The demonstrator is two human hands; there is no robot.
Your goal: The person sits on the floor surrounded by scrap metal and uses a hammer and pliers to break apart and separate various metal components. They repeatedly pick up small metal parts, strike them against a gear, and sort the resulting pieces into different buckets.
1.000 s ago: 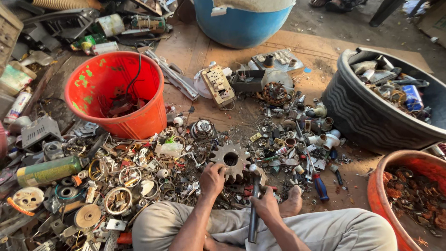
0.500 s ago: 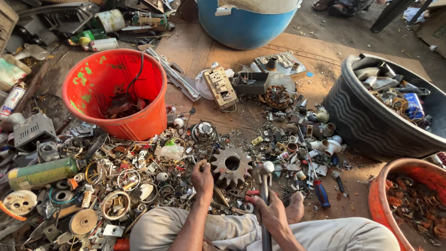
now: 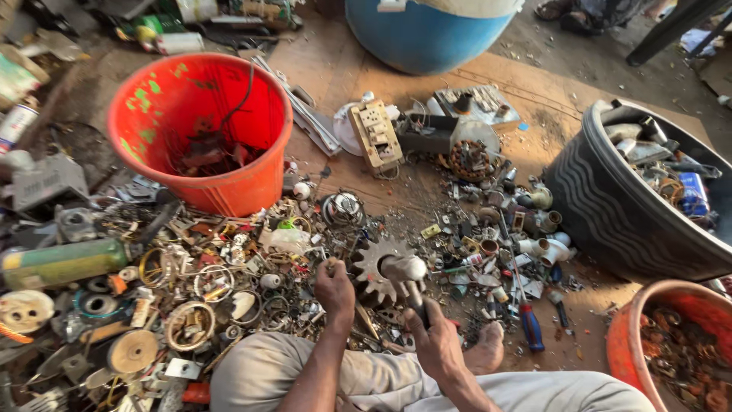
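Gear first: rusty toothed steel gear wheel [image 3: 374, 268] lay flat on the dirt among the scrap, just ahead of the seated person's knees, w/ its centre hole covered by the hammer head. Right hand [image 3: 436, 341] was wrapped tight round the dark handle of a round-headed steel hammer [image 3: 404, 271], head resting on or just over the gear's middle; can't tell if it touched. Grip sat low on the handle, prob. for swing reach. Left hand [image 3: 334, 288] was closed narrow, fingers pinched on something small at the gear's left edge; what it was, too small to tell. Looked like it steadied the gear so it wouldn't skid.

Outward: small metal bits, rings & washers [image 3: 202, 284] spread thick to the left, within arm's reach, likely unsorted. Bare foot [image 3: 485, 352] sat just right of the hammer hand, w/ a blue-handled screwdriver [image 3: 531, 326] beside it. Green metal cylinder [image 3: 65, 262] lay on its side far left. 3 containers ringed the spot: orange-red plastic bucket [image 3: 229, 194] ahead-left holding dark wire & scraps, black ribbed rubber tub [image 3: 610, 214] to the right w/ mixed metal, orange basin [image 3: 633, 336] at near right w/ rusty pieces. Placement suggested sorting by kind, each an easy toss away. Blue plastic barrel [image 3: 427, 42] stood further back, and a beige electrical socket plate [image 3: 375, 136] lay on the brown board before it.
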